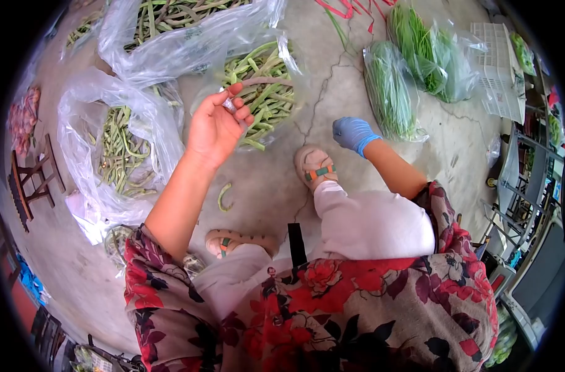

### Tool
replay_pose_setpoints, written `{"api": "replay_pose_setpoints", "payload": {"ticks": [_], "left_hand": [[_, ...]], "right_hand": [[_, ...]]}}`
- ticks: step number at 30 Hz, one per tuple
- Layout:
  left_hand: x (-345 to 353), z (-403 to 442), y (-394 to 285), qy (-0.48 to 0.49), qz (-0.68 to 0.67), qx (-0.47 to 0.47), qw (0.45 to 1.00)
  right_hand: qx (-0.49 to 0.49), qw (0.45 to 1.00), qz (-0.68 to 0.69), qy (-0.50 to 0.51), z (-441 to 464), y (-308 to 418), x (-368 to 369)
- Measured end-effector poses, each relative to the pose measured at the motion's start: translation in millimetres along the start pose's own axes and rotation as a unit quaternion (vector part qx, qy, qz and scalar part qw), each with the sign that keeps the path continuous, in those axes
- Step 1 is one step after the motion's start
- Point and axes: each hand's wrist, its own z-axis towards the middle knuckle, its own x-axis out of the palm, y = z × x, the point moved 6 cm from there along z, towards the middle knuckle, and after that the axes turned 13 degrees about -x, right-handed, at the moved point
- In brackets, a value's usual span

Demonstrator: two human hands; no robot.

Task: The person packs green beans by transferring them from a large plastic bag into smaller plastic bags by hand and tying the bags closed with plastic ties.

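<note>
My bare left hand (223, 124) is over the near edge of a clear bag of green beans (267, 102), palm up, its fingers half curled and apart. A small whitish, shiny bit (229, 104) shows between the fingers; I cannot make out what it is. Beside the fingertips, a brownish-purple bean (267, 81) lies across the green ones. My right hand (355, 134), in a blue glove, is closed above the floor by my right foot. Whatever is in it, if anything, is hidden. Nearest to it is a bag of long green stalks (391, 90).
Two more plastic bags of beans, one at left (124, 146) and one at the top (177, 25), stand on the concrete floor. A single bean (224, 197) lies near my left sandal (240, 242). At right are bagged greens (428, 53) and a white crate (499, 68).
</note>
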Motion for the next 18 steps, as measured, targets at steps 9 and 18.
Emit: {"api": "replay_pose_setpoints", "payload": {"ticks": [9,18], "left_hand": [[-10.7,-8.0,0.6,0.01,-0.018,0.002,1.0],[-12.2,-10.4,1.2,-0.017,-0.027,0.008,0.999]], "right_hand": [[-0.025,0.961,-0.265,0.079,3.3,-43.9,84.3],[-0.021,0.998,0.055,-0.034,19.2,-9.7,17.3]]}}
